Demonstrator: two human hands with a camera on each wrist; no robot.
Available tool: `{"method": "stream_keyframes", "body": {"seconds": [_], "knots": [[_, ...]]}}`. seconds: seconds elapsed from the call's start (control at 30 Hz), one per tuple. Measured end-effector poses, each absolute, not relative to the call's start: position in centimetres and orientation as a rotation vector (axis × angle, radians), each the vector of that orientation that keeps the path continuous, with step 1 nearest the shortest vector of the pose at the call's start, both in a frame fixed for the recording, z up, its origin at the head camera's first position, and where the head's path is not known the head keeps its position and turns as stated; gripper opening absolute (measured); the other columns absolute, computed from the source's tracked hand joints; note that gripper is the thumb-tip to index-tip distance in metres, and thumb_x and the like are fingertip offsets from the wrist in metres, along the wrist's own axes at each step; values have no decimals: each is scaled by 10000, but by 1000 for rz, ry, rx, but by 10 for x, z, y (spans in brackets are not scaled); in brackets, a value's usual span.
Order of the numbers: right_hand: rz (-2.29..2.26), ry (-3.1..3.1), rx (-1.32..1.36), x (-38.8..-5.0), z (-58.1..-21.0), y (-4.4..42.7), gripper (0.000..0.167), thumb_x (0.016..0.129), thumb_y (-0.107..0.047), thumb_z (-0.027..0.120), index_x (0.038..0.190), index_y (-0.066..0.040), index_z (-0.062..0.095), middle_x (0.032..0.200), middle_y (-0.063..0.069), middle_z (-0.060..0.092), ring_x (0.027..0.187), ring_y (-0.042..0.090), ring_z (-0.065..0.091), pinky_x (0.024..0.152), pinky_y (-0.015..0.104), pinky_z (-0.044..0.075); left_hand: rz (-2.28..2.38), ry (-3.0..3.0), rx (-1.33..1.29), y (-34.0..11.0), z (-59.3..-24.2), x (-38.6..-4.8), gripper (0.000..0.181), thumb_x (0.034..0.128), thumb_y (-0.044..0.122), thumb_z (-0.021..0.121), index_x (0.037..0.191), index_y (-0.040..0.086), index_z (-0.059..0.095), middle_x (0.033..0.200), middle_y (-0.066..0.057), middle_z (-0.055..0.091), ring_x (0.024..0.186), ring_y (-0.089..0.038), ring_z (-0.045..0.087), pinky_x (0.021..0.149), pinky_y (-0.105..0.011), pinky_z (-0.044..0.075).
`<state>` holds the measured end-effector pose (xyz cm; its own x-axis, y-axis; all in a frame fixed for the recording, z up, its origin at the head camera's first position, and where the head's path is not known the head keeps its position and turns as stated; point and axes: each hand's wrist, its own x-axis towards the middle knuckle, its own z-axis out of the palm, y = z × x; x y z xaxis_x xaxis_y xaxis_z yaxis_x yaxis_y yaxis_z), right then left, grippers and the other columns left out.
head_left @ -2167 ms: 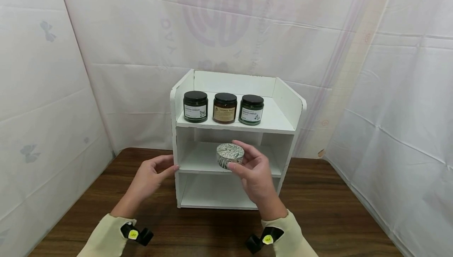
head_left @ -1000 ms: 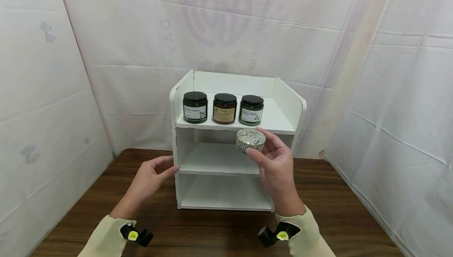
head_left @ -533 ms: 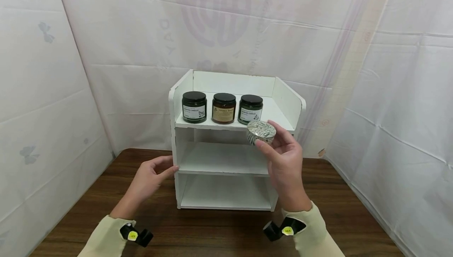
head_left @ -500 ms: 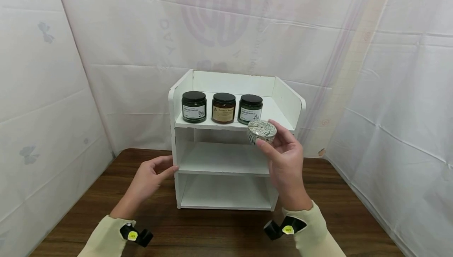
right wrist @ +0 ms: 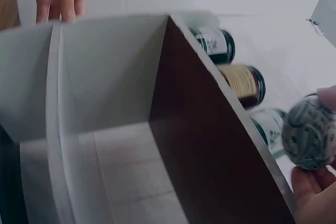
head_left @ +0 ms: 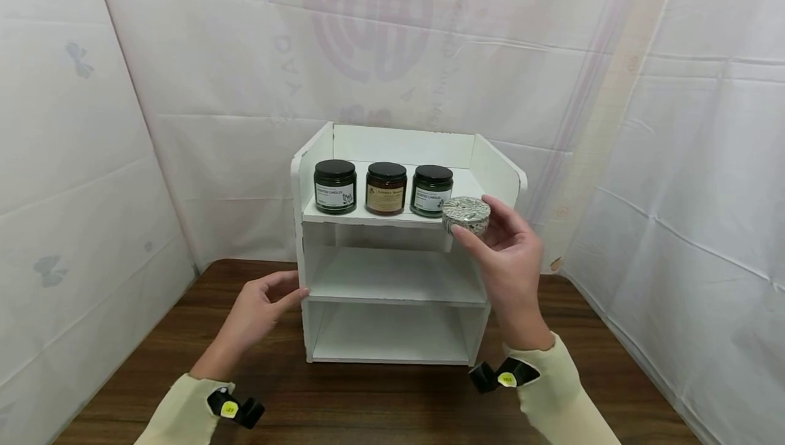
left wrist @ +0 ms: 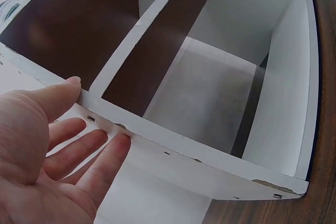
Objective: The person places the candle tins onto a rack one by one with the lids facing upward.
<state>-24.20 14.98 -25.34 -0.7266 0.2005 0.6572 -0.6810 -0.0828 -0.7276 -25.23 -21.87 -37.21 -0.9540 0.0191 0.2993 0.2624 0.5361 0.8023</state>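
Observation:
My right hand [head_left: 512, 254] holds a round candle tin [head_left: 466, 215] with a grey-green leaf pattern, thumb in front and fingers behind. In the head view the tin is at the top shelf's front edge, overlapping the lower right of a green candle jar [head_left: 432, 191]. Whether it touches the shelf cannot be told. My left hand [head_left: 260, 305] rests against the left side of the white shelf unit [head_left: 392, 298]. In the left wrist view the thumb [left wrist: 65, 95] lies on the front edge, and loosely extended fingers are at the outer side panel.
On the top shelf, a brown candle jar [head_left: 386, 189] stands between the green jar and another green jar [head_left: 335, 187], all black-lidded. The unit's right side wall [head_left: 499, 176] rises beyond the tin. Beneath is a dark wooden table [head_left: 368, 404]; pale sheets [head_left: 233, 56] hang around.
My right hand has carried the candle tin up and rightward, from in front of the middle shelf to the top shelf's front edge. The left hand has stayed at the unit's side.

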Motion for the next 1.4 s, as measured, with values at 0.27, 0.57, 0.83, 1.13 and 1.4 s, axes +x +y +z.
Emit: {"method": "stream_keyframes", "body": {"seconds": [0.27,0.57,0.83,1.13,1.4], "knots": [[1554,-1818,420,-246,-247,155,616,756,-118,923,1317,-72,674,1220,54,697,1086,165,670,955,178,527,-1367,-2523,-240,-219,-373,-253,560,959,467,706,1368,91,640,1343,-130,681,1120,-266,649,791,-277,540],[1215,-2051,287,-245,-237,160,676,832,-253,874,1404,-19,597,1341,141,671,1172,262,670,1017,401,536,-1371,-2519,-243,-218,-373,-252,540,960,443,713,1360,87,647,1323,-130,693,1090,-241,665,781,-268,543],[917,-2270,255,-242,-223,158,676,936,-309,765,1453,45,513,1323,235,662,1165,352,672,988,506,530,-1357,-2514,-252,-219,-375,-253,533,961,445,712,1354,90,651,1313,-125,699,1106,-245,664,789,-265,541],[783,-2216,266,-235,-227,151,537,948,-294,740,1297,80,579,1236,219,641,1117,370,638,956,517,525,-1360,-2511,-259,-219,-374,-252,533,958,444,715,1355,94,652,1319,-121,696,1099,-238,660,783,-266,540],[713,-1983,304,-236,-237,138,656,871,-303,829,1333,82,569,1371,247,520,1269,383,511,1105,490,438,-1371,-2512,-264,-219,-373,-252,533,962,444,710,1357,91,650,1312,-128,697,1093,-245,662,775,-264,545]]}}
